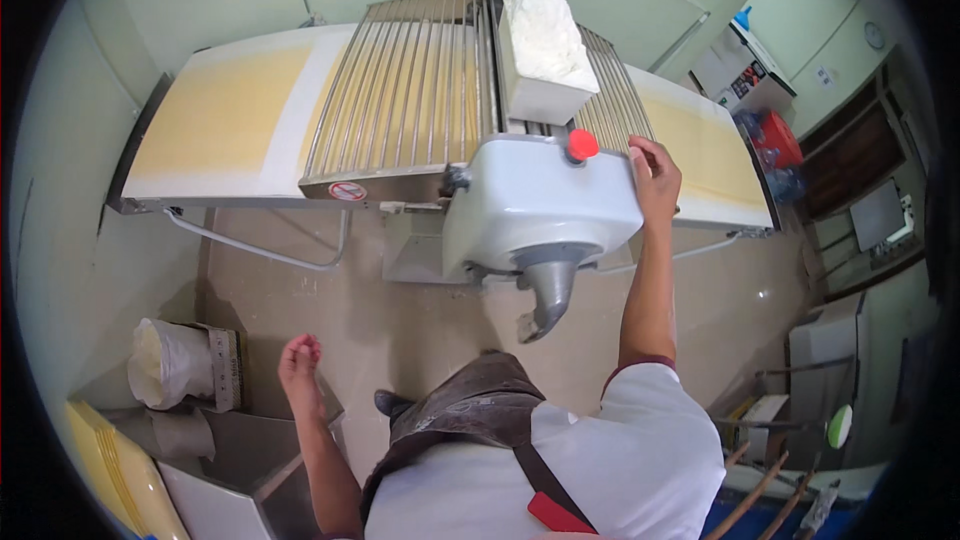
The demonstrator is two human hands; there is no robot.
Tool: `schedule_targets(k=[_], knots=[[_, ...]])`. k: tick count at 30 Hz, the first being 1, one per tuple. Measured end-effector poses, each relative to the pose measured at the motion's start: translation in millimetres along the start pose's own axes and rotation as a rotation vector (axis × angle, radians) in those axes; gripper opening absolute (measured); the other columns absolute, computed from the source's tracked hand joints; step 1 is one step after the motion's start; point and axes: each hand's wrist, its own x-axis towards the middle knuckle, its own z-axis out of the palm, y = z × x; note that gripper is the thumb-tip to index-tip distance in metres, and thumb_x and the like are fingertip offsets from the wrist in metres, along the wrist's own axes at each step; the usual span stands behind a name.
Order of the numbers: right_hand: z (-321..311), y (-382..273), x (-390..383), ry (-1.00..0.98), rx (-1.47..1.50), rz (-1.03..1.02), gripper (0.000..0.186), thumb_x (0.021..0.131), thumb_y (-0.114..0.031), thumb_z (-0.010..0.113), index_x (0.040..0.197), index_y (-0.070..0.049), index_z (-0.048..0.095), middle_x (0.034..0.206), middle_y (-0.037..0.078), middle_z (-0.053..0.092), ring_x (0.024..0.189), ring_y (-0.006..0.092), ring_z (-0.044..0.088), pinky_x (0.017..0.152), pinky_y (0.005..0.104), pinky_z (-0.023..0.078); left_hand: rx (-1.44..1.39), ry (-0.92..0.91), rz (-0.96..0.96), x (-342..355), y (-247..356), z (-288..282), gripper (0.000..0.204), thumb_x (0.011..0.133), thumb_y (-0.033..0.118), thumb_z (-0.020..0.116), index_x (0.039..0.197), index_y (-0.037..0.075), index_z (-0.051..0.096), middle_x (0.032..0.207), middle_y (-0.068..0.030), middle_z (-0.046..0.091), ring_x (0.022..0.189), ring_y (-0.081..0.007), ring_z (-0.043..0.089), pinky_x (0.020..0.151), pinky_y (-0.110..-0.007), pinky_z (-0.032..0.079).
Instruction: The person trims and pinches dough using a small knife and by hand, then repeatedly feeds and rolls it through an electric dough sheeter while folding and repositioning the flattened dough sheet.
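A dough sheeter with a pale grey housing (550, 195) stands in front of me. My right hand (655, 178) is at the right upper edge of this housing, fingers bent and closed; whatever they press or grip on that side is hidden. Low on the left, my left hand (300, 365) hangs in the air with its fingers curled together, and nothing shows in it. A red knob (582, 145) sits on top of the housing, left of my right hand. Behind it rests a white bin (550, 102) heaped with white flour (540, 30).
Metal bar guards (400, 90) cover the middle of the sheeter's belt, which runs out as a left wing (215, 115) and a right wing (690, 140). A grey curved handle (550, 295) juts toward me. An open white sack (170, 365) stands at lower left.
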Motion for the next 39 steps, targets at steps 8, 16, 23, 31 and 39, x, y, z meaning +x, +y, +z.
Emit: schedule_targets(k=[8,16,23,31,39], knots=[[5.1,-58.1,6.2,-0.883,0.078,-0.938,0.050,0.078,-0.012,0.069,0.124,0.000,0.053,0.128,0.015,0.054,0.123,0.0308,0.051,0.105,0.0402,0.041,0.533,-0.741,0.236,-122.1,-48.0,269.6,0.043,0.082,0.024,0.070,0.116,0.001,0.057,0.111,-0.0095,0.062,0.102,-0.0184,0.060,0.091,-0.034,0.047],[76.7,-87.4,4.7,-1.139,0.170,-1.062,0.035,0.088,-0.030,0.059,0.106,0.001,0.062,0.118,0.020,0.058,0.111,0.0339,0.057,0.101,0.0437,0.039,0.289,0.104,0.321,-135.5,-140.4,319.1,0.020,0.084,0.017,0.072,0.082,-0.001,0.063,0.070,0.0013,0.055,0.064,-0.0074,0.049,0.055,-0.024,0.039],[150.8,-121.4,32.2,-1.487,-0.428,-0.863,0.057,0.080,-0.051,0.051,0.114,-0.008,0.068,0.122,0.018,0.062,0.114,0.0325,0.059,0.096,0.0424,0.044,0.412,0.193,0.386,-128.4,-135.9,347.8,0.029,0.076,0.025,0.077,0.088,0.003,0.065,0.071,-0.0067,0.063,0.066,-0.0128,0.056,0.063,-0.031,0.047],[148.1,-154.2,10.3,-1.570,-0.575,-0.768,0.053,0.082,-0.039,0.047,0.124,-0.009,0.061,0.132,0.017,0.055,0.120,0.0328,0.054,0.100,0.0405,0.040,0.340,0.346,0.410,-139.8,-138.9,342.0,0.029,0.075,0.026,0.079,0.074,0.003,0.063,0.060,-0.0048,0.058,0.057,-0.0101,0.053,0.055,-0.029,0.044],[146.1,-153.9,15.5,-1.580,-0.635,-0.749,0.055,0.082,-0.036,0.046,0.129,-0.012,0.058,0.138,0.016,0.051,0.126,0.0313,0.050,0.103,0.0395,0.038,0.449,0.367,0.458,-138.6,-135.4,343.9,0.031,0.074,0.030,0.079,0.071,0.003,0.064,0.057,-0.0092,0.060,0.051,-0.0163,0.056,0.052,-0.032,0.045]])
